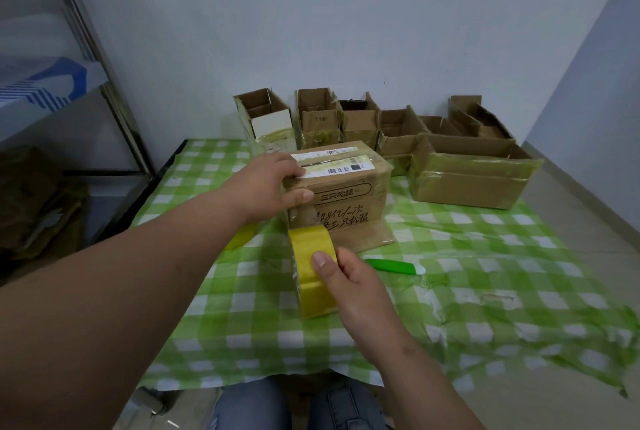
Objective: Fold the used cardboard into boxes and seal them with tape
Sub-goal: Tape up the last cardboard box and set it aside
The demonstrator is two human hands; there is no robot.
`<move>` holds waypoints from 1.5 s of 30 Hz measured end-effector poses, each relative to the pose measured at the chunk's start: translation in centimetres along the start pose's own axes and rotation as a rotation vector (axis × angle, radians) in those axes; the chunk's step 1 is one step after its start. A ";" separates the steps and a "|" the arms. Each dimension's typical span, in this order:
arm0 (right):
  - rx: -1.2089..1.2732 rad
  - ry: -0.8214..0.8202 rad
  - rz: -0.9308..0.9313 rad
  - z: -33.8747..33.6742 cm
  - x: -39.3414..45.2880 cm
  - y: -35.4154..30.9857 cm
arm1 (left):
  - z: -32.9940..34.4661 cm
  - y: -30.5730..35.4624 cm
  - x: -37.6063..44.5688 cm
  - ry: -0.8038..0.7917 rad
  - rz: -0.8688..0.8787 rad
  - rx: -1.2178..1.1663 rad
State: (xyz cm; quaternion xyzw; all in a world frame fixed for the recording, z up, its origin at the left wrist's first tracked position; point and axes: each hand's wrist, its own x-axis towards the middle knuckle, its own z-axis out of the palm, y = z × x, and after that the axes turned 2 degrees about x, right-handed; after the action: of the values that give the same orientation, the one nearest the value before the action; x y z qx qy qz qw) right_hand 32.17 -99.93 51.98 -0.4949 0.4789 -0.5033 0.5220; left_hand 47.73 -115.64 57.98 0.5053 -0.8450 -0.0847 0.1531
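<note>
Right hand: the right hand (349, 277) grips the tape roll (311, 273), thumb pressed on its yellow outer face, fingers hidden behind it; the roll hangs just in front of the box, above the surface (485, 256).
Left hand: the left hand (273, 183) holds the near left top corner of the box in hand (341, 190), fingers over the top edge, thumb on the front face.
Box in hand: stands at the middle of the green checked surface, top flaps folded shut; one flap sticks out flat at its base toward the person. The seam carries old labels; whether fresh tape is on it I cannot tell.
Finished boxes: a row of folded boxes (467, 169) stands along the far edge by the wall, open at the top, with yellowish tape on their sides.
Second roll: a further yellow roll (242, 239) shows partly under the left forearm.
Cutter: a green-handled tool (394, 265) lies just right of the right hand.
Progress: judged well along; several boxes are done, this one looks folded and awaiting tape.
Left to do: tape this seam, cut it. A dark stack (38, 207) at the left may be more cardboard.
</note>
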 end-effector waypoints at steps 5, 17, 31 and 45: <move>-0.010 -0.014 0.032 -0.4 0.2 0.0 | 1.0 0.3 -0.2 0.104 -0.020 0.050; 0.051 -0.010 0.083 -0.4 1.0 0.1 | 0.7 -0.1 -1.4 0.081 -0.035 0.043; 0.014 0.020 0.085 -0.5 0.6 -0.1 | 1.0 0.8 -4.8 0.282 -0.487 -0.764; -0.186 0.228 0.040 -3.1 0.7 -0.9 | 2.9 3.1 -7.6 0.009 -0.621 -1.163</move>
State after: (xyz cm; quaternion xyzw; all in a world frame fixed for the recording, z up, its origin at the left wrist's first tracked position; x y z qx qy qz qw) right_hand 29.09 -100.76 52.68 -0.4714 0.5892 -0.4991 0.4261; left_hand 47.50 -107.46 54.82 0.5609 -0.4755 -0.5658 0.3731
